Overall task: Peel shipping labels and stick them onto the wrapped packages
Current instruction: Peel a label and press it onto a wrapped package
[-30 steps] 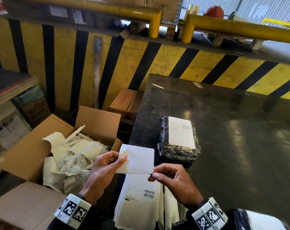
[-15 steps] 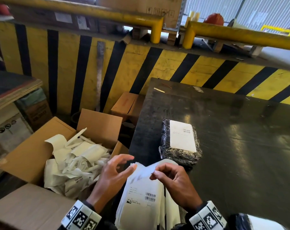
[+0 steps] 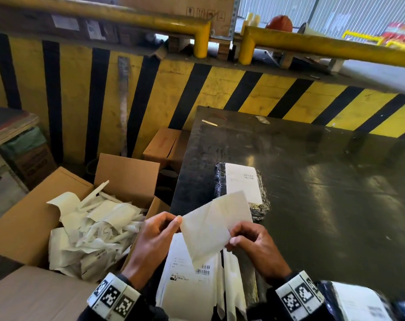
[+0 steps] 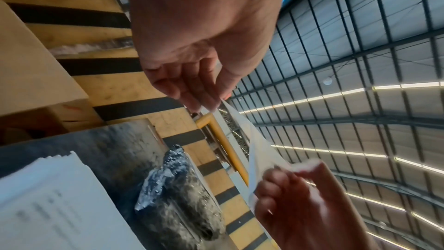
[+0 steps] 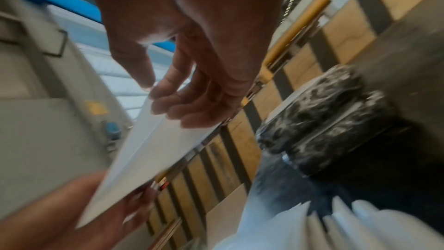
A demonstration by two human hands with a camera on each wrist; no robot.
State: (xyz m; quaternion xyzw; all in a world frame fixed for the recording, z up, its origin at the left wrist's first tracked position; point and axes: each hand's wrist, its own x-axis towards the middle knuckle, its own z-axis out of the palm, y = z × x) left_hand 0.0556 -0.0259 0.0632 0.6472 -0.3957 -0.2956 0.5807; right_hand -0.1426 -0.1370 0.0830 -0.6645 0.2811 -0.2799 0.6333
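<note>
Head view, lower centre: 1 white sheet (image 3: 214,227), blank on the side shown, held up tilted between 2 hands. Left hand (image 3: 154,242) pinches its left corner between thumb and fingertips, other fingers curled. Right hand (image 3: 254,245) pinches the sheet's right edge, fingers curled, knuckles up. Both wrists wear bands printed with black-and-white square codes.

Below the sheet, bottom centre: stack of shipping labels (image 3: 189,276), top one bearing a barcode and small print too fine to read.

Centre of frame, on the dark surface (image 3: 324,193): 1 wrapped package (image 3: 220,184) in black film, a white label (image 3: 243,185) stuck on top, barcode visible, text illegible.

Lower left: open cardboard box (image 3: 25,218) holding crumpled white backing strips (image 3: 92,230).

Bottom right corner: second wrapped package (image 3: 356,302), labelled, blurred.

Right wrist view: motion-blurred; the pinch on the sheet shows.
</note>
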